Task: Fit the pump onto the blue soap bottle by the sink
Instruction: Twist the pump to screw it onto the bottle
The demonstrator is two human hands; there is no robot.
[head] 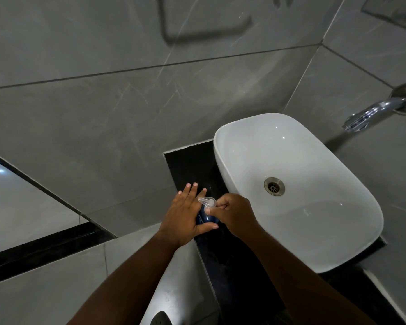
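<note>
Dark counter [192, 165], pump [207, 201] atop blue bottle [203, 218]

No readable text

Nothing can be read here: the blue bottle [203, 218] beside the sink [314, 259] is mostly hidden by the hands, and any label it may carry cannot be made out.
</note>
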